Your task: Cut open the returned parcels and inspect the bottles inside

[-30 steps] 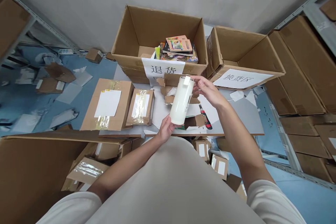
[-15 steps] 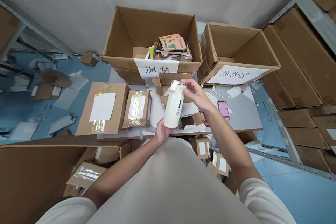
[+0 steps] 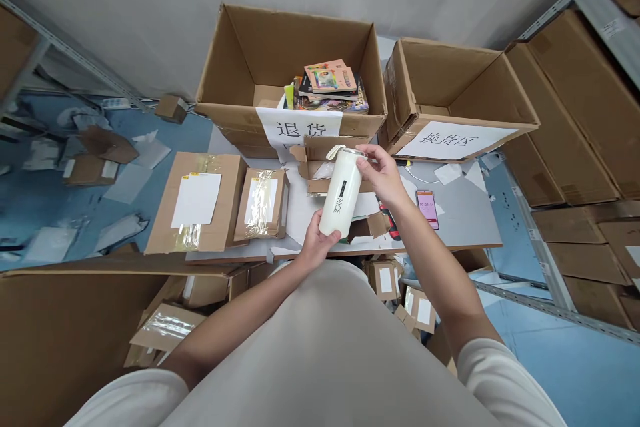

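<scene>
A white drinking bottle (image 3: 342, 192) with dark lettering and a strap loop at its top is held tilted above the table. My left hand (image 3: 318, 240) grips its base, the thumb against the side. Around the lid end, my right hand (image 3: 383, 177) has its fingers closed on the bottle. Behind the bottle lies an opened small cardboard box (image 3: 313, 167) with pale wrapping inside. Another small opened box (image 3: 367, 227) is partly hidden below the bottle, beside a red and black tool (image 3: 389, 220).
A large carton (image 3: 240, 121) holding books (image 3: 330, 80) and a second carton (image 3: 407, 107) stand at the back. Two taped parcels (image 3: 225, 213) (image 3: 277, 213) sit at left. A phone (image 3: 427, 209) lies right on the table (image 3: 465, 213). Cartons fill the right shelf.
The bottle has turned so its lettering faces me more, and it has shifted slightly right. Its strap loop now sticks out to the left. Both hands still hold it.
</scene>
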Demonstrator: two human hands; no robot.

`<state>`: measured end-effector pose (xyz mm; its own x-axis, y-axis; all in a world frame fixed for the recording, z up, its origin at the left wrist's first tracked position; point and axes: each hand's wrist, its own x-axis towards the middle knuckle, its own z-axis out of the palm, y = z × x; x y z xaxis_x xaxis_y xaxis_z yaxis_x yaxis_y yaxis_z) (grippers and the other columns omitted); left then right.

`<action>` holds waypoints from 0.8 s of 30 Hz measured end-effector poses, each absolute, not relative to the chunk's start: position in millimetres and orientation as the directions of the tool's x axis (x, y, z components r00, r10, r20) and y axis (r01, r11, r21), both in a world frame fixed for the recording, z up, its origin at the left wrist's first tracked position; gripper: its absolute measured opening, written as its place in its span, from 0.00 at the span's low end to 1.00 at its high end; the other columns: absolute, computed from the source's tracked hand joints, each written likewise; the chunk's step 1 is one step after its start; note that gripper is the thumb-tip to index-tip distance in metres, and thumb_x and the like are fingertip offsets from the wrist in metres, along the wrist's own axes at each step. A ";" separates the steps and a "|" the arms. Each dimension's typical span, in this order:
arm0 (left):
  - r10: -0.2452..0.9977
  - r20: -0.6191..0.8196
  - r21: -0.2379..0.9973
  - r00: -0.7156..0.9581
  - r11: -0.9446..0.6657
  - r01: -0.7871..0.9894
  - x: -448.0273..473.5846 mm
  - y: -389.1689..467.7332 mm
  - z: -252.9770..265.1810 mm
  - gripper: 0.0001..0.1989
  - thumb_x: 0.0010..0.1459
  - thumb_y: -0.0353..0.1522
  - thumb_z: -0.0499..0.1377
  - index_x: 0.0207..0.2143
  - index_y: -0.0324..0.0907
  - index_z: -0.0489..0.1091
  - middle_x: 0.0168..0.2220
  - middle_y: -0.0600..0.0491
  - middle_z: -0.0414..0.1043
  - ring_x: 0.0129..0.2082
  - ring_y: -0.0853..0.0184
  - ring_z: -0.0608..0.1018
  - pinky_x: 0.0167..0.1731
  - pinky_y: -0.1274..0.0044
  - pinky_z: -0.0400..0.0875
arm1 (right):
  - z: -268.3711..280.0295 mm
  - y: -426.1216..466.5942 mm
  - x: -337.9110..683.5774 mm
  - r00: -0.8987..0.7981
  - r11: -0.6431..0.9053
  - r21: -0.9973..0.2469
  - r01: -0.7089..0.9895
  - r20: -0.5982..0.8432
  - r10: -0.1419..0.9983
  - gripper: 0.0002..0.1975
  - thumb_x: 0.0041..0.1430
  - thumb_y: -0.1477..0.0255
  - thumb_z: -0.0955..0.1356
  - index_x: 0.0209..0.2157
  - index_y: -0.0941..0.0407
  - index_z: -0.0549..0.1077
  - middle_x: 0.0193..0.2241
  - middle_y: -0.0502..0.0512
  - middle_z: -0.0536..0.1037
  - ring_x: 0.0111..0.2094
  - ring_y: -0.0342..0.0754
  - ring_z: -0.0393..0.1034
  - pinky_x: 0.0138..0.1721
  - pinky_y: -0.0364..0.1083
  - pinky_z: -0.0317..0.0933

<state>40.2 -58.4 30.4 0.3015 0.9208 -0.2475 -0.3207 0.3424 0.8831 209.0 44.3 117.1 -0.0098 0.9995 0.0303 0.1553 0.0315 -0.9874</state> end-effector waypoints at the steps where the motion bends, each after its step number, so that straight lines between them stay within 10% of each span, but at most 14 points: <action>1: 0.919 -0.249 0.881 0.304 0.346 -0.324 40.4 -59.5 30.1 0.33 0.47 0.47 0.64 0.50 0.42 0.56 0.46 0.45 0.71 0.45 0.59 0.74 0.41 0.70 0.70 | 116.5 44.0 209.4 -0.015 0.029 -0.988 0.153 0.027 1.000 0.24 0.50 0.50 0.68 0.43 0.51 0.69 0.43 0.54 0.73 0.41 0.48 0.68 0.39 0.48 0.67; 18: 0.854 -0.131 0.876 0.504 0.338 -0.344 35.2 -51.1 27.4 0.34 0.53 0.56 0.52 0.48 0.37 0.67 0.38 0.44 0.73 0.39 0.56 0.76 0.36 0.68 0.71 | 120.4 40.5 215.9 -0.141 -0.090 -0.995 0.048 -0.096 0.985 0.29 0.50 0.49 0.67 0.50 0.47 0.64 0.48 0.54 0.72 0.43 0.52 0.69 0.36 0.51 0.68; 24: 0.922 -0.177 0.908 0.346 0.288 -0.303 41.7 -51.8 26.6 0.37 0.48 0.47 0.63 0.55 0.43 0.53 0.46 0.46 0.70 0.41 0.61 0.76 0.39 0.71 0.71 | 114.2 50.1 212.9 0.056 -0.002 -0.993 0.116 0.005 0.998 0.26 0.46 0.51 0.70 0.44 0.49 0.67 0.46 0.54 0.72 0.45 0.51 0.68 0.42 0.51 0.66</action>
